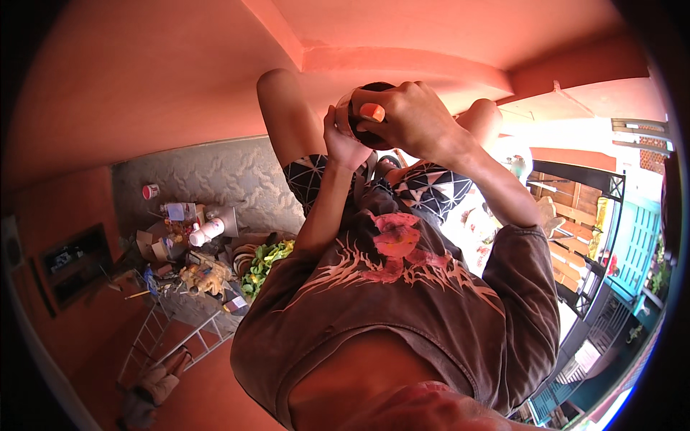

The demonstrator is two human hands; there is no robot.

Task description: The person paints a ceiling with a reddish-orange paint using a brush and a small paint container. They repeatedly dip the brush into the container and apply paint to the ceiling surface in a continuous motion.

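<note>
In front of my knees, my left hand (343,138) is wrapped around the near-left side of a dark round container (373,137), whose left edge looks clear and shiny. My right hand (420,118) curls over the container's right side and top, fingers bent inward. At its fingertips shows a small, bright orange oval object (372,112), too small to name. The right hand's knuckles hide much of the container, and what is inside it cannot be made out.
An orange-red wall (158,79) rises ahead. At the left lie cardboard boxes (152,241), a white bottle (208,231), leafy greens (264,266) and a metal ladder frame (201,334). On the right are a dark metal frame with wooden boards (575,208) and turquoise slats (638,237).
</note>
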